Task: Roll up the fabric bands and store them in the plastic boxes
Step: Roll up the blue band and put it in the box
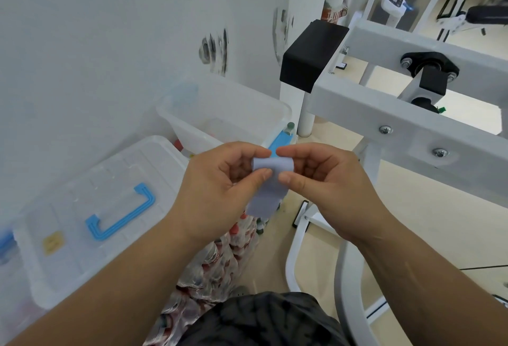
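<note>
A: Rolling is begun where?

B: At the top edge of the fabric band point(268, 194), which is pinched between curled thumb and forefinger of the left hand point(220, 181) and of the right hand point(324, 181). The tail hangs in mid-air beside the boxes.

A: How is it done well?

B: The first turn should be wound tight and the edges held level (a skewed start is carried through every turn).

A: And the boxes?

B: Something bluish seems to be held in the open plastic box point(233, 90), though it is blurred. The nearer box point(154, 159) is closed by a lid with a blue handle point(121, 212), and its contents cannot be made out.
</note>
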`<action>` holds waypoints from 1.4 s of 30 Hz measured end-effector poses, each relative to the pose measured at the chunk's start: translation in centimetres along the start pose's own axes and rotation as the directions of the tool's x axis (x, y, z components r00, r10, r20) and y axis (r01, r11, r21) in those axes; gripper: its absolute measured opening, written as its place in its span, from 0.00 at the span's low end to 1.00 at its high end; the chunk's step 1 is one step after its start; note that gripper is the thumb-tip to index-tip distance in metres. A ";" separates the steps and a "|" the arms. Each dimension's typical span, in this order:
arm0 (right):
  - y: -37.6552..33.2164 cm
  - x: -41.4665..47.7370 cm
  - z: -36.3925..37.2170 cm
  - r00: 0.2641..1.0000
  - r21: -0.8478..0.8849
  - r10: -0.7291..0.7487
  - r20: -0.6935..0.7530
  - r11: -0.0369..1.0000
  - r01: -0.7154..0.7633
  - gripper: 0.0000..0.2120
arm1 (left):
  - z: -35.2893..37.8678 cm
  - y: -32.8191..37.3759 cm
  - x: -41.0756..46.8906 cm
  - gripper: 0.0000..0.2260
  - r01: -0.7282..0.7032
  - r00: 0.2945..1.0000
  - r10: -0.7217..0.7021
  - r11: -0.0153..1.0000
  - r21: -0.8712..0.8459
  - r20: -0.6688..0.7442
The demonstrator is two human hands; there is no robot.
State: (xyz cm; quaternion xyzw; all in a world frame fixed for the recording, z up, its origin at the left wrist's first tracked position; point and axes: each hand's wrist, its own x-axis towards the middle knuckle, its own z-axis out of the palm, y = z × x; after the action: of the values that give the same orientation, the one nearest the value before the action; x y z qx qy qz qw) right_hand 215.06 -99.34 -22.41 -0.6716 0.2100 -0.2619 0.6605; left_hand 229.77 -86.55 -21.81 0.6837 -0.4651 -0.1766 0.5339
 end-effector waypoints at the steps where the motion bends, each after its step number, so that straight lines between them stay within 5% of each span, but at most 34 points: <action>1: -0.1 0.0 -0.1 1.000 -0.026 -0.006 0.006 1.000 0.006 0.13 | 0.1 0.0 0.0 0.09 -0.010 1.000 0.010 1.000 0.029 -0.011; 6: -0.3 0.3 -0.3 0.998 -0.171 -0.063 0.026 0.983 0.067 0.07 | 0.3 0.1 0.0 0.05 -0.032 0.999 0.034 0.997 0.076 -0.030; 13: -0.1 0.3 0.1 0.999 -0.100 -0.049 0.025 0.994 0.051 0.07 | 0.3 0.2 0.1 0.05 0.006 1.000 -0.006 1.000 -0.028 -0.004; 18: -0.1 0.4 0.2 0.998 0.017 -0.047 -0.050 0.999 0.048 0.07 | 0.3 0.1 0.0 0.14 0.028 0.999 -0.023 0.994 -0.110 0.046; 26: -0.2 0.5 -0.5 1.000 -0.085 -0.012 0.017 0.996 0.013 0.13 | 0.6 0.5 0.2 0.08 -0.067 0.993 0.080 0.987 0.145 -0.087; 32: -0.3 0.6 -0.9 0.998 -0.216 -0.062 0.020 0.974 0.065 0.07 | 0.2 0.6 0.5 0.08 -0.042 0.999 0.044 0.989 0.142 -0.009; 42: 0.2 0.6 -0.2 0.991 -0.102 -0.105 -0.082 0.990 0.097 0.09 | 0.8 0.7 0.4 0.13 0.104 0.994 -0.101 0.986 -0.133 0.032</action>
State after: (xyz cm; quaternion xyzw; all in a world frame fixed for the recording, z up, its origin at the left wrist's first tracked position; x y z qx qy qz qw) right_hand 215.40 -99.83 -22.56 -0.7007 0.2169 -0.3135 0.6030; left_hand 229.10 -87.33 -21.38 0.6670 -0.4229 -0.2434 0.5630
